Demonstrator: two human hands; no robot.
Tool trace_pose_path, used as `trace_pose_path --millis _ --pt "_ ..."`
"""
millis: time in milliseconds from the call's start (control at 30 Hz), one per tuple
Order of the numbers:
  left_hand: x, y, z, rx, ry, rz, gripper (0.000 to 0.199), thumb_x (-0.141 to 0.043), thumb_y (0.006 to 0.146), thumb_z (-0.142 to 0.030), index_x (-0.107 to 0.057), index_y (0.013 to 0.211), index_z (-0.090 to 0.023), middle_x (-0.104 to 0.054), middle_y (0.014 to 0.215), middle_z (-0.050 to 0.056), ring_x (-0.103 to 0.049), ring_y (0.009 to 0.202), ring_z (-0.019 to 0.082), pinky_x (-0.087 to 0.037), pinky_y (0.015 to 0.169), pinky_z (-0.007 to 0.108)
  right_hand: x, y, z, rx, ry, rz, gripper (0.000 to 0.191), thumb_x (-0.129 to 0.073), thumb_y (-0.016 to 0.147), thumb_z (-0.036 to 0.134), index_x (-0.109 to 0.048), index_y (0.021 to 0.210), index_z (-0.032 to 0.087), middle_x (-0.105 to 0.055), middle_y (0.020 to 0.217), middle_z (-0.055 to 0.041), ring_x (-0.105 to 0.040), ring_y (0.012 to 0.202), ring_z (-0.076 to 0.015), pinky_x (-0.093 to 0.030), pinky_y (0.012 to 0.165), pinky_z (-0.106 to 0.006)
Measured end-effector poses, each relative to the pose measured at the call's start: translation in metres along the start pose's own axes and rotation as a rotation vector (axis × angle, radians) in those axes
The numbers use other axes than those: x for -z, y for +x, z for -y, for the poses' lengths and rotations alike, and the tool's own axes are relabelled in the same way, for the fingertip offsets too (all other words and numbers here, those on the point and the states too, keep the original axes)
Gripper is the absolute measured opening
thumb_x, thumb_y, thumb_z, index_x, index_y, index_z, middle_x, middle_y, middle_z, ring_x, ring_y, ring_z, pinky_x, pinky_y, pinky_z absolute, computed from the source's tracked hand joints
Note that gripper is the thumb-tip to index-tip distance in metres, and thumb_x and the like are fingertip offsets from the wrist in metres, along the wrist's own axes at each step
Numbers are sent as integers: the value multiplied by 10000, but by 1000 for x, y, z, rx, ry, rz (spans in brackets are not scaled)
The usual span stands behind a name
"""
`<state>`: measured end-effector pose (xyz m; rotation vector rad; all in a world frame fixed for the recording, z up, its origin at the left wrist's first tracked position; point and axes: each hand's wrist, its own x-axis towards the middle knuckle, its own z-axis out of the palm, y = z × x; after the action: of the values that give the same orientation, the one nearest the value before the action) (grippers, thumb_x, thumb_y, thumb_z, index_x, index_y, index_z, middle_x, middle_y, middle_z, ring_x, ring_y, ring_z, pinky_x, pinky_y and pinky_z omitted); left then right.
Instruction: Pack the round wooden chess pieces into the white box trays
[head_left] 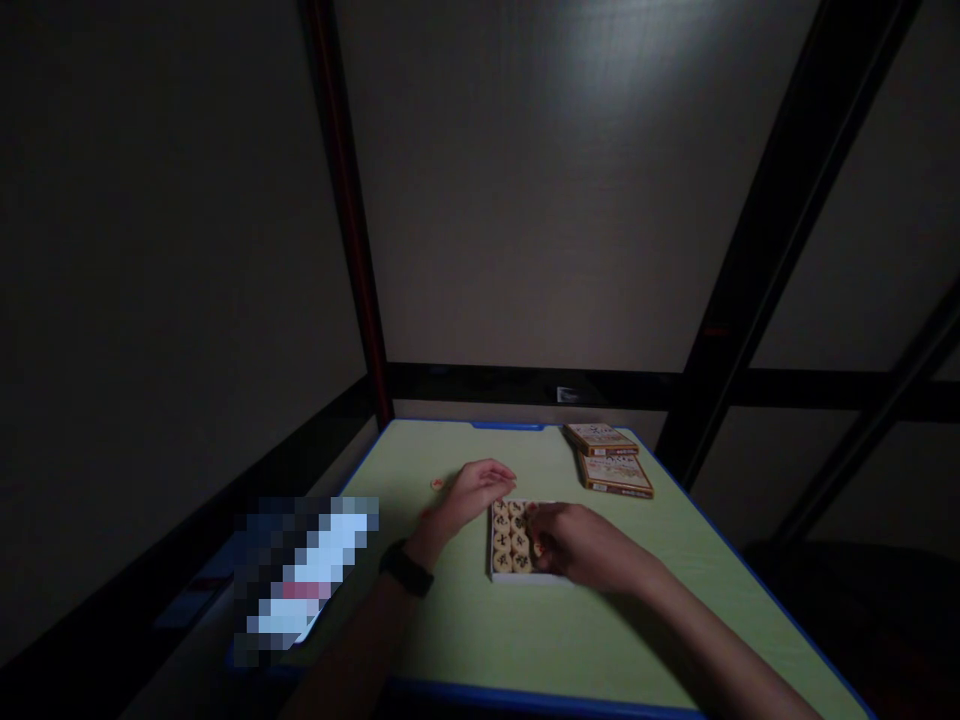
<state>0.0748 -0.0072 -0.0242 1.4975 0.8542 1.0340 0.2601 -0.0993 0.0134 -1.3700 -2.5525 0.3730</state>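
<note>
A shallow white box (525,577) of round wooden Chinese chess pieces (502,540) lies on the green table, with dark characters showing on the left rows. My right hand (581,540) reaches over the box's right side, its bent fingers closed at a Chinese chess piece with a red mark (538,548); the hand hides much of that side. Just beyond the box's far left corner, my left hand (476,490) hovers with its fingers loosely stretched and nothing visible in them. A loose red-marked Chinese chess piece (436,484) lies left of it, and another reddish spot shows partly behind my left wrist.
Two printed cardboard boxes (619,473) lie overlapping at the table's far right. The green table (450,640) has a blue rim. A bright, blurred-out phone or tablet (322,570) is at the left edge. Pale panels and dark beams surround the table.
</note>
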Motion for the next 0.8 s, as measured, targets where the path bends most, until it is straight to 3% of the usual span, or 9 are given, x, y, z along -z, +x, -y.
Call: trace_pose_path --millis 233,400,800 --pt "-1 2 0 26 -25 -2 219 -825 609 -260 -692 746 -153 -686 728 36 -629 736 158 -477 677 250 -6 0 3 -72 -147 -14 201 -591 704 94 -684 829 221 -730 970 -52 -655 824 -202 -340 640 -265" --pt "0 0 -1 17 -29 16 219 -827 617 -241 -697 766 -147 -697 760 45 -634 752 154 -486 704 249 -7 2 5 -159 -236 -18 209 -629 701 151 -667 895 217 -746 931 -81 -668 801 -230 -308 607 -277" --pt "1 0 1 -15 49 65 172 -778 666 -224 -691 786 -138 -681 753 32 -625 746 144 -482 718 250 -3 2 11 -190 -303 5 129 -561 802 167 -646 891 206 -744 931 -77 -675 801 -204 -280 600 -280"
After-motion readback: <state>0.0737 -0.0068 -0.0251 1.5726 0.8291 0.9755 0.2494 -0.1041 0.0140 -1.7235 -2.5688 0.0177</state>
